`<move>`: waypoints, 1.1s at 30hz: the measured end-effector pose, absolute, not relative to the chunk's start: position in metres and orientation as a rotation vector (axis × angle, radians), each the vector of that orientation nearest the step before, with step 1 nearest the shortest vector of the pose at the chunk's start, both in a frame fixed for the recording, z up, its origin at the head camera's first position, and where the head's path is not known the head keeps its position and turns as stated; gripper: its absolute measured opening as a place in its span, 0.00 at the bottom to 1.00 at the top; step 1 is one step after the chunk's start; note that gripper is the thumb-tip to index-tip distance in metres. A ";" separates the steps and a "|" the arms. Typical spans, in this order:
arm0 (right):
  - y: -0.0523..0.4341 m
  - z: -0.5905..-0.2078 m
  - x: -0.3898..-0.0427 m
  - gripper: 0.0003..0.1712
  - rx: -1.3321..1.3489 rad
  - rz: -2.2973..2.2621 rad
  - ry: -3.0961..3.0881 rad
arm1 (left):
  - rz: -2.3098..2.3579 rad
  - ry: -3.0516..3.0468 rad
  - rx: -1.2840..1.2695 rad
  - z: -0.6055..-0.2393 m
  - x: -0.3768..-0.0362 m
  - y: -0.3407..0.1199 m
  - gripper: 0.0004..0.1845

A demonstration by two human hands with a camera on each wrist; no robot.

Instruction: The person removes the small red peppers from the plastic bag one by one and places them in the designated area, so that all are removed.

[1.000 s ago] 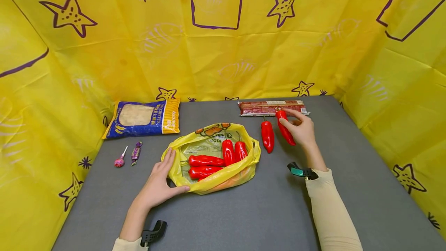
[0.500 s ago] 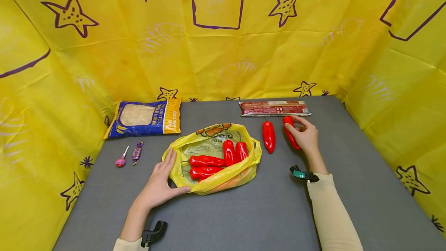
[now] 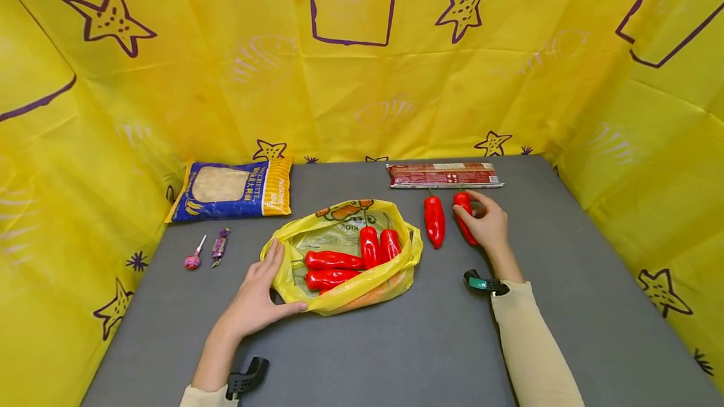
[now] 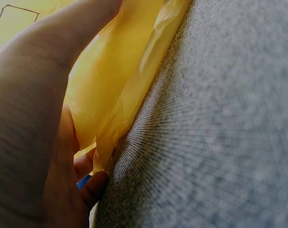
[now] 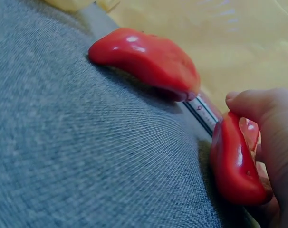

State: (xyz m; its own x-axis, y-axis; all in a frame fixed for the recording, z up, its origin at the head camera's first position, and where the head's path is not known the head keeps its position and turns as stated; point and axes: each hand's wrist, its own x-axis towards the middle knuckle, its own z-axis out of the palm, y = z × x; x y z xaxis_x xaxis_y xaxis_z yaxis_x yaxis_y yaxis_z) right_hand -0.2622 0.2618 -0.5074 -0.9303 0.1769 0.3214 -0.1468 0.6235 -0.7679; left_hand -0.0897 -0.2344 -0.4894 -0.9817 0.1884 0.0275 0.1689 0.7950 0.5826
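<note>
My left hand [image 3: 254, 297] spans the left end of a yellow plastic bag [image 3: 373, 287], fingers and thumb spread along its side and rim. In the left wrist view the bag's wall [image 4: 110, 80] lies against the hand. Several red peppers lie inside the bag's wide mouth, among them a pepper [image 3: 334, 260] lying sideways. My right hand [image 3: 489, 225] pinches a long red pepper [image 3: 462, 222] between thumb and fingers, low over the table; whether it touches the table is unclear. Another red pepper [image 5: 148, 59] lies just left of it.
A flat red packet [image 3: 447, 175] lies behind the loose peppers. At the back left is a blue and yellow pasta bag [image 3: 220, 190]. In front of it are a lollipop [image 3: 193, 261] and a purple wrapped candy [image 3: 220, 247]. Yellow cloth walls border the grey table [image 3: 362, 363].
The pepper in my right hand has moved from over the red packet's front edge to lower and nearer, right of the other loose pepper. My left hand stays on the bag.
</note>
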 end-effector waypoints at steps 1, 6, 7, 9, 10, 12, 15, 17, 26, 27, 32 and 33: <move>0.261 -0.508 -0.262 0.30 -0.006 1.208 -2.480 | 0.950 2.942 0.287 -0.489 -0.090 -0.235 0.71; 0.260 -0.505 -0.265 0.31 0.046 1.160 -2.477 | 0.944 2.931 0.281 -0.486 -0.093 -0.234 0.71; 0.260 -0.505 -0.266 0.31 0.049 1.154 -2.478 | 0.947 2.930 0.280 -0.486 -0.094 -0.234 0.71; 0.261 -0.503 -0.268 0.31 0.045 1.151 -2.486 | 0.948 2.931 0.280 -0.486 -0.096 -0.234 0.71; 0.261 -0.503 -0.269 0.31 0.042 1.152 -2.490 | 0.945 2.933 0.282 -0.485 -0.097 -0.234 0.71; 0.262 -0.502 -0.270 0.31 0.029 1.163 -2.501 | 0.943 2.936 0.287 -0.486 -0.098 -0.234 0.71; 0.263 -0.503 -0.270 0.31 0.008 1.198 -2.508 | 0.937 2.943 0.294 -0.487 -0.098 -0.234 0.71; 0.264 -0.504 -0.269 0.30 -0.005 1.223 -2.509 | 0.934 2.944 0.299 -0.487 -0.098 -0.234 0.71; 0.265 -0.509 -0.265 0.30 -0.033 1.271 -2.515 | 0.935 2.941 0.303 -0.489 -0.094 -0.234 0.71; 0.265 -0.509 -0.265 0.30 -0.034 1.275 -2.517 | 0.932 2.939 0.303 -0.489 -0.094 -0.234 0.71; 0.264 -0.510 -0.264 0.30 -0.048 1.301 -2.524 | 0.919 2.936 0.294 -0.489 -0.092 -0.235 0.71; 0.264 -0.509 -0.264 0.30 -0.052 1.308 -2.522 | 0.918 2.935 0.293 -0.489 -0.092 -0.236 0.71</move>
State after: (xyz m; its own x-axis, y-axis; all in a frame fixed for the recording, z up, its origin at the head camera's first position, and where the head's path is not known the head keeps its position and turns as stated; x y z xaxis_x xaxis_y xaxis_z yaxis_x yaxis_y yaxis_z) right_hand -0.2640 0.2639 -0.5092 -0.9548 0.1676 0.2456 -0.1043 0.5848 -0.8044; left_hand -0.0920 -0.2355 -0.4894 -0.9807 0.1955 0.0067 0.1645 0.8055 0.5693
